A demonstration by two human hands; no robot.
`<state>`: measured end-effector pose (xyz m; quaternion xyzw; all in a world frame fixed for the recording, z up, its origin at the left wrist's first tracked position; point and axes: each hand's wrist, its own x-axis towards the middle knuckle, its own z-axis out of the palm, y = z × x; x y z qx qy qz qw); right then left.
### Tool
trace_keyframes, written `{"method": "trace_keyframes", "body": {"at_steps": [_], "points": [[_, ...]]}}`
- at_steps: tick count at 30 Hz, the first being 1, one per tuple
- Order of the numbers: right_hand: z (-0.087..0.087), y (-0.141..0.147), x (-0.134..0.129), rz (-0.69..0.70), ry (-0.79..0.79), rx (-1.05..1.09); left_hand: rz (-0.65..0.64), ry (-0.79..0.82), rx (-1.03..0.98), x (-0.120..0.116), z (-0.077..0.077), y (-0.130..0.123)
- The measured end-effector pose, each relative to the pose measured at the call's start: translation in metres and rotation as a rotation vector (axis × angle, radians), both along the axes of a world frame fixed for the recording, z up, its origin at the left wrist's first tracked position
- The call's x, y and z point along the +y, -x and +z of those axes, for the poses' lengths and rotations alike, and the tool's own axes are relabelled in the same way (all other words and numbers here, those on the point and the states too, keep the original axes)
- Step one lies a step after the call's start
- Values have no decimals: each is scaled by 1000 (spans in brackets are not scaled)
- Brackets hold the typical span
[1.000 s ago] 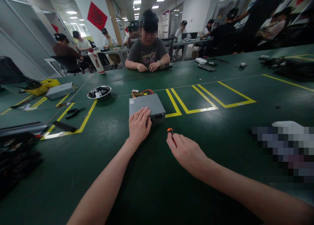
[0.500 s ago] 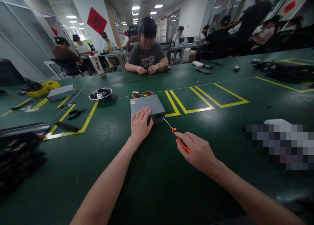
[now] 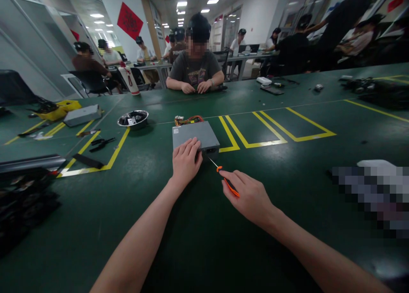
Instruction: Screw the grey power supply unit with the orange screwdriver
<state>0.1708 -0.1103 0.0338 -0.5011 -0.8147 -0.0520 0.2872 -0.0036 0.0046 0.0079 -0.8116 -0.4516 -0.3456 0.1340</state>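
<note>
A grey metal computer power supply (image 3: 207,133) lies in front of me, a bundle of coloured cables (image 3: 191,120) behind it and a socket on its near side. My left hand (image 3: 187,160) rests on its near left part, fingers across the top and thumb bent over the front edge. In my right hand (image 3: 246,192) is a screwdriver (image 3: 232,188) with an orange and black handle. Its thin shaft slants up and left, with the tip close to the box's near face below the socket. Whether the tip touches is too small to tell.
A steel bowl (image 3: 133,120) with dark parts stands left of the box. Farther left are another grey box (image 3: 82,115), a yellow tray (image 3: 51,114) and black parts (image 3: 25,212). Yellow tape (image 3: 265,144) marks the green table. A person (image 3: 196,67) sits opposite.
The screwdriver has moved left, its tip passing from near the box's right corner to below the socket. My left hand stays on the power supply. The whole view has shifted slightly.
</note>
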Motion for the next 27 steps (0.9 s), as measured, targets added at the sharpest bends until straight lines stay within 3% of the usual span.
{"method": "trace_keyframes", "body": {"at_steps": [10,19,24,27], "points": [[1,-3,5,-24,41,32,1,28,-10,-2,1,0],[15,-27,21,-113,200,390,3,49,-8,-1,1,0],[12,-18,14,-109,117,309,7,44,-10,-2,2,-1],[9,-4,5,-153,29,126,9,38,-12,-2,2,-1]]}}
